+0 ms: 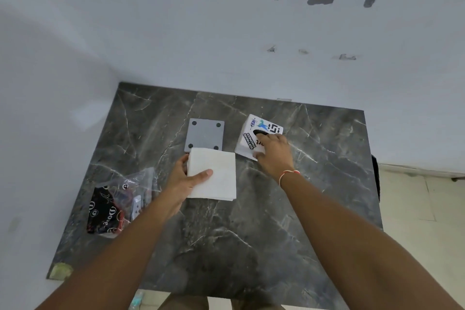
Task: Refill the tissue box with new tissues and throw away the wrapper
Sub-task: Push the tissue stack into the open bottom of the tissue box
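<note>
A square stack of white tissues point(216, 173) is held just over the dark marble table point(251, 234), with my left hand point(187, 178) gripping its left edge, thumb on top. The white tissue box point(254, 133), covered with stickers, stands tilted at the back right. My right hand point(273, 156) rests on it, fingertips in its dark round opening and thumb on its near edge. A grey square base plate point(205, 134) with a dark dot at each corner lies flat between them, just behind the tissues. The crumpled clear wrapper point(120, 201) with black and red print lies at the left.
White walls close the table in at the back and the left. The table's right edge drops to a pale tiled floor point(415, 209). A chipped corner point(60, 270) shows at the table's near left.
</note>
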